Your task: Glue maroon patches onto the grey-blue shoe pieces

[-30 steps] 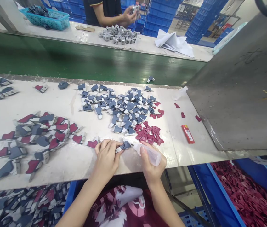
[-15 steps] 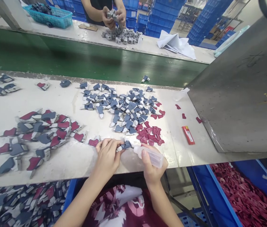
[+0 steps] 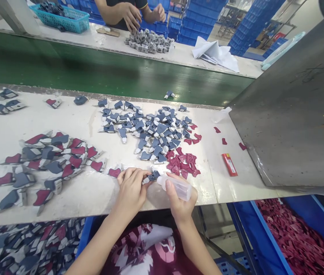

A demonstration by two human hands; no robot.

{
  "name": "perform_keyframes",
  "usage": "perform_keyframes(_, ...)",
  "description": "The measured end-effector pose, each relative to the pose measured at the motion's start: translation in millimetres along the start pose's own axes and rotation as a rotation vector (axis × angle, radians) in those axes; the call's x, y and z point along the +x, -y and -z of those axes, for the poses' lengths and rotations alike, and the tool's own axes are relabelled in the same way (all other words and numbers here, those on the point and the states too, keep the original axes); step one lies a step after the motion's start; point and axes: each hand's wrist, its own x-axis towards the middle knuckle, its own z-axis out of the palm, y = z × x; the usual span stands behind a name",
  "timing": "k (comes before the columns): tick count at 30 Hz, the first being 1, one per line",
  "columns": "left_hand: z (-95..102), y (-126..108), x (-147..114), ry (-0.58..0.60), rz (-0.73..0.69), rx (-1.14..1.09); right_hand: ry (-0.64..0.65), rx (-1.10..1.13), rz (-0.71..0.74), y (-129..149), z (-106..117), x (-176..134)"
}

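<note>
My left hand (image 3: pixel 132 189) pinches a small dark blue and white plastic part (image 3: pixel 153 176) near the table's front edge. Wrapped in my right hand (image 3: pixel 181 204) is a translucent squeeze bottle (image 3: pixel 180 189), tilted with its tip pointing left at the part; whether the tip touches it, I cannot tell. Just beyond lies a pile of maroon inlay pieces (image 3: pixel 182 163), beside a heap of blue and white parts (image 3: pixel 150 128). To the left of my left hand spreads a group of similar parts (image 3: pixel 54 167), several with maroon faces.
A red lighter (image 3: pixel 229 165) lies at the right, near a metal panel (image 3: pixel 290 114). Blue bins hold maroon pieces (image 3: pixel 296 236) and finished-looking parts (image 3: pixel 27 248) below the table. Across the green belt (image 3: pixel 93 68), a co-worker's hands (image 3: pixel 132 16) hover by grey parts (image 3: pixel 150 41).
My right hand has moved the bottle left, bringing its tip closer to the part. On the belt, a part has shifted left. The co-worker's hands have let go of grey parts and separated.
</note>
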Motion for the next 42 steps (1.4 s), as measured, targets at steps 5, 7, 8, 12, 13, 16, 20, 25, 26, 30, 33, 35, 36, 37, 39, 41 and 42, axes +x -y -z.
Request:
perform_keyframes(5,0.5,0.0,-0.5,0.005,0.009,0.0,0.033,0.013,0.018,0.1,0.6,-0.6)
perform_keyframes(7,0.5,-0.1,-0.6,0.012,0.014,0.005,0.044,0.005,0.021,-0.6,1.7,-0.6)
perform_keyframes(8,0.4,-0.2,-0.6,0.014,0.015,0.008,0.047,0.004,0.019,-0.9,2.4,-0.6)
perform_keyframes(12,-0.1,-0.4,-0.7,0.009,0.01,0.016,0.042,0.012,-0.003,-2.8,4.6,-0.9)
perform_keyframes(13,-0.3,-0.3,-0.7,0.008,0.01,0.017,0.037,0.012,-0.01,-3.4,5.0,-1.2)
perform_keyframes(16,-0.8,0.4,-0.7,0.005,0.009,0.023,0.007,0.011,-0.033,-5.6,5.8,-2.2)
perform_keyframes(20,-1.8,1.9,-0.4,0.0,0.004,0.03,-0.063,0.042,-0.069,-7.7,5.7,-3.9)
perform_keyframes(25,-2.4,1.9,-0.6,-0.008,-0.004,0.034,-0.161,0.036,-0.105,-9.0,3.7,-5.1)
perform_keyframes(26,-2.3,1.8,-0.7,-0.008,-0.004,0.035,-0.178,0.037,-0.114,-9.1,3.4,-5.0)
perform_keyframes(30,-1.3,1.8,-0.5,-0.001,0.001,0.034,-0.234,0.057,-0.157,-7.8,2.5,-4.5)
perform_keyframes(33,-1.7,2.3,-0.2,0.0,-0.003,0.035,-0.278,0.065,-0.173,-6.4,1.4,-5.5)
perform_keyframes(35,-2.6,2.3,-1.1,0.002,-0.007,0.044,-0.292,0.079,-0.185,-6.7,1.9,-5.6)
perform_keyframes(36,-2.7,2.2,-1.9,0.002,-0.008,0.053,-0.295,0.096,-0.195,-7.5,3.2,-4.8)
perform_keyframes(37,-2.1,2.0,-2.8,0.005,-0.01,0.063,-0.303,0.121,-0.205,-8.8,5.7,-3.0)
perform_keyframes(39,2.4,1.8,-3.3,0.008,-0.031,0.081,-0.36,0.173,-0.214,-12.6,14.6,4.4)
perform_keyframes(41,13.8,2.5,1.9,0.01,-0.093,0.077,-0.457,0.186,-0.205,-18.0,28.8,16.8)
perform_keyframes(42,22.5,3.4,8.6,0.014,-0.134,0.071,-0.491,0.172,-0.203,-21.2,37.4,24.3)
